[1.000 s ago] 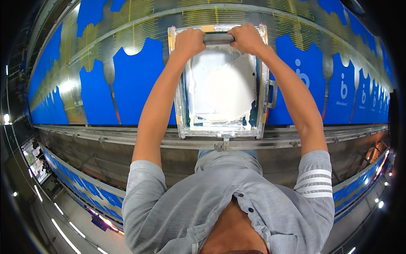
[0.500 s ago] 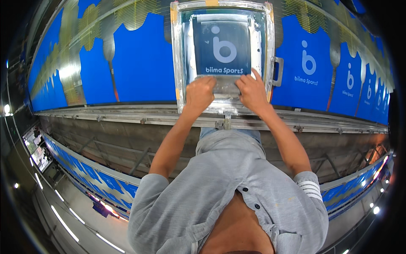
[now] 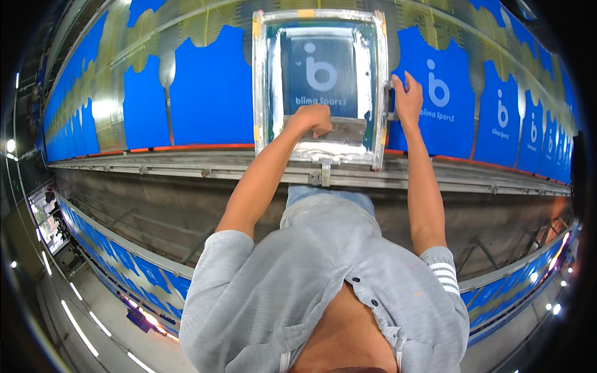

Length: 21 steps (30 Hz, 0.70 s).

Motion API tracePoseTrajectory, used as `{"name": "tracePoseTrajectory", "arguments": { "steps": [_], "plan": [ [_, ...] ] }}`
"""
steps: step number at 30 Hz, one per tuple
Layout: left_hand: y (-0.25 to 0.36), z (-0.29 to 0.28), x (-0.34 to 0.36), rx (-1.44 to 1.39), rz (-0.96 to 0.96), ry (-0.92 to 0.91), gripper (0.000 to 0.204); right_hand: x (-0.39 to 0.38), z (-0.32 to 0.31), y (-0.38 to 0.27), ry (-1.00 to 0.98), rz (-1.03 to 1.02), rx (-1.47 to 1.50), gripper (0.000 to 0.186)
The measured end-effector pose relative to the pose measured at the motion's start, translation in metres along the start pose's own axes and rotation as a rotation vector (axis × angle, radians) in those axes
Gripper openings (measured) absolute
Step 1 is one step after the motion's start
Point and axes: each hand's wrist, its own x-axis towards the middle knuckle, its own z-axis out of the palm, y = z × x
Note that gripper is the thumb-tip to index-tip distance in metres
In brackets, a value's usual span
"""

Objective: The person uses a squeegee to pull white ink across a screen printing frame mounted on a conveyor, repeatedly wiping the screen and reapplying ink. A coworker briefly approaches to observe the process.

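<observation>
In front of me, a metal-edged printing screen (image 3: 383, 50) lies over the blue cloth, with a pale logo showing through its dark mesh. Low on the screen, a flat grey squeegee (image 3: 348, 130) rests above a band of white ink (image 3: 329, 151). My left hand (image 3: 311, 119) is closed round the squeegee's left part, knuckles up. At the screen's right edge is a metal handle (image 3: 391, 115), partly hidden by my right hand (image 3: 408, 102). That hand is beside it, thumb and forefinger apart, over the neighbouring printed piece; whether it touches the handle is unclear.
Plain blue garment panels (image 3: 208, 93) lie left of the screen, and printed blue panels (image 3: 438, 124) lie to its right. A metal rail (image 3: 217, 171) follows the table's near edge. Another long table (image 3: 134, 248) with blue panels runs behind me.
My right hand has left the squeegee and moved right to the screen's handle. My left hand stays on the squeegee, now nearer its middle. The whole view has shifted slightly.
</observation>
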Motion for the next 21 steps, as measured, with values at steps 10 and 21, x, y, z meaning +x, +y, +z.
{"name": "tracePoseTrajectory", "arguments": {
  "steps": [10, 21],
  "plan": [
    [-0.029, -0.186, 0.053, 0.283, 0.319, 0.056, 0.028, 0.001, 0.015, 0.007, -0.2, 0.446, 0.273, 0.036],
    [-0.031, -0.054, 0.005, 0.115, 0.33, 1.001, 0.039, 0.003, 0.003, -0.007, -0.182, 0.388, 0.21, 0.033]
  ]
}}
